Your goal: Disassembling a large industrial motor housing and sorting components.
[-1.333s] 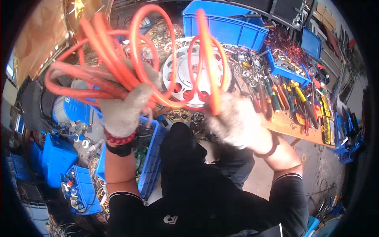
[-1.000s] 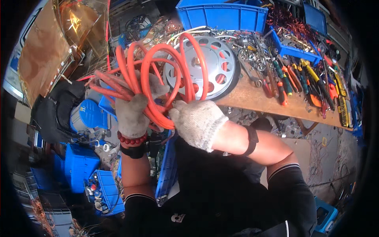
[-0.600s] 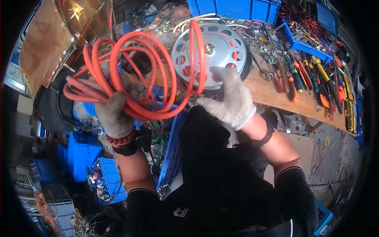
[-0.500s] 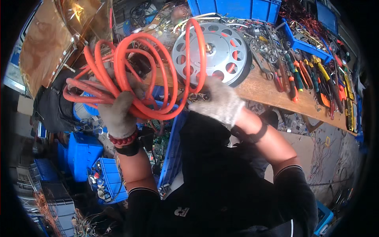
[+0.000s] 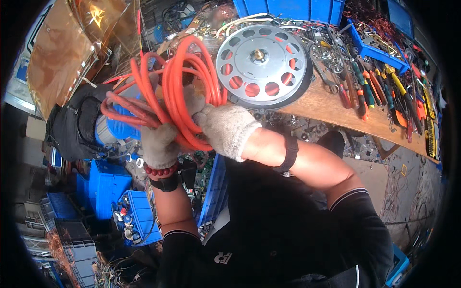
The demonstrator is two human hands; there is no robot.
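Two forearms rise from the lower middle of the frame toward its centre. The left hand (image 5: 158,144), in a pale knit work glove, is closed in a fist just left of centre, with a red bead bracelet and a dark band at the wrist. The right hand (image 5: 225,129), gloved the same, sits just beside it at centre, fingers curled shut. The right forearm slants down to the lower right, bare, with a black strap near the wrist and a dark short sleeve above the elbow.
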